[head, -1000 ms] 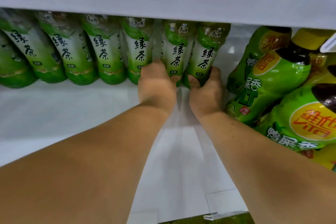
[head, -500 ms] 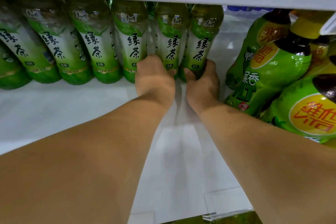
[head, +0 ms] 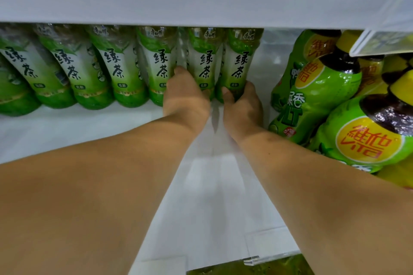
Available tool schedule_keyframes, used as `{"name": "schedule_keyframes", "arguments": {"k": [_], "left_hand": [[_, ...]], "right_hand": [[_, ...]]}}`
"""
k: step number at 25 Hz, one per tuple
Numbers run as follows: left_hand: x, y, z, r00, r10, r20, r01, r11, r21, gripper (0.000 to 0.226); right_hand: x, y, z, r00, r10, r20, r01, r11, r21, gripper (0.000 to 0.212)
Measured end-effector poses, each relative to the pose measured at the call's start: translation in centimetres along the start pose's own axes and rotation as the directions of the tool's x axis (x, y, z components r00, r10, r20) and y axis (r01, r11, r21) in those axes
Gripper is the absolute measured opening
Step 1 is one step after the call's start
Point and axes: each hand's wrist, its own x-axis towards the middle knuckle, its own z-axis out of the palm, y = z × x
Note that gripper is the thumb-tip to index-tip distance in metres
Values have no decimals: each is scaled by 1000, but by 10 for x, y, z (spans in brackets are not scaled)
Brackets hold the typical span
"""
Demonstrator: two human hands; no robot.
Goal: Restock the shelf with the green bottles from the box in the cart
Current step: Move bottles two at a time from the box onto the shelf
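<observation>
Green bottles (head: 204,67) stand upright in a row at the back of the white shelf (head: 67,131), straight ahead of both hands — left hand (head: 186,98) curled round one base, right hand (head: 242,107) gripping its neighbour's — both equally near.

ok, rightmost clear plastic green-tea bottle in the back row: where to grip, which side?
Probably low on the body of the rightmost green-tea bottle, from the front and its open right side. The white shelf edge hides its cap and a neighbouring bottle crowds its left. The right hand grips there.
</observation>
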Motion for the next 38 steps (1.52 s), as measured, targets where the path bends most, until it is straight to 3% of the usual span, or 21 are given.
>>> {"name": "schedule_keyframes", "arguments": {"k": [5,8,15,18,22,25,29,34,38], "left_hand": [[-17,-19,-24,998,47,43,-46,998,-32,39],[-33,-30,-40,995,34,97,-29,998,-49,41],[-76,-59,-91,879,-162,449,291,928,-233,64],[-102,-71,-119,875,-160,457,302,918,-256,63],[-135,-81,-153,841,-164,515,335,905,-260,55],[-166,-88,-172,805,-190,562,410,863,-296,45],[-224,-84,-211,770,-177,613,411,872,-265,57],[-299,-53,-281,695,-262,670,538,807,-243,47],[-344,-37,-325,683,-180,708,488,834,-259,32]], "right_hand": [[-12,-12,-4,999,-45,31,47,997,-56,36],[-21,-23,-10,998,46,35,-43,994,-98,40],[-88,-37,-36,971,165,171,-179,982,68,34],[-128,-39,-55,915,249,316,-301,945,126,38],[-180,-37,-82,851,316,418,-370,928,51,38],[-219,-42,-104,829,339,445,-398,917,42,36],[-271,-62,-148,794,373,480,-401,915,-48,52],[-348,-103,-221,814,371,448,-365,925,-104,53],[-401,-127,-266,801,391,453,-394,914,-93,51]]}}
